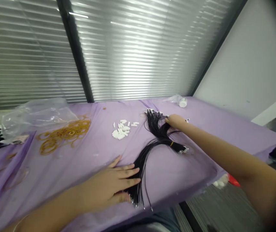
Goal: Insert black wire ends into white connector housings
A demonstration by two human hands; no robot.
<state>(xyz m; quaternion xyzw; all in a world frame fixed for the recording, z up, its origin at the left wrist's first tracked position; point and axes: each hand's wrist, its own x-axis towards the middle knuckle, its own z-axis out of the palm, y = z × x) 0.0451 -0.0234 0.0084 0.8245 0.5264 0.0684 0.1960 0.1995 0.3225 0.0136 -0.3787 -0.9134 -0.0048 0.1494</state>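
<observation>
A long bundle of thin black cords [149, 146] lies bent across the purple tablecloth [84, 158], tied with a yellow band near its right end. My left hand [111, 187] lies flat with fingers stretched out on the near end of the cords. Far out, my right hand [175, 121] rests on the far fanned end of the bundle; its fingers curl down among the cords. A small heap of white caps [122, 130] sits just left of that far end.
A tangle of yellow rubber bands [64, 133] lies at the left, beside a clear plastic bag [36, 117]. A small bag with a white piece [180, 101] sits at the far edge by the window blinds. The table's right edge drops to the floor.
</observation>
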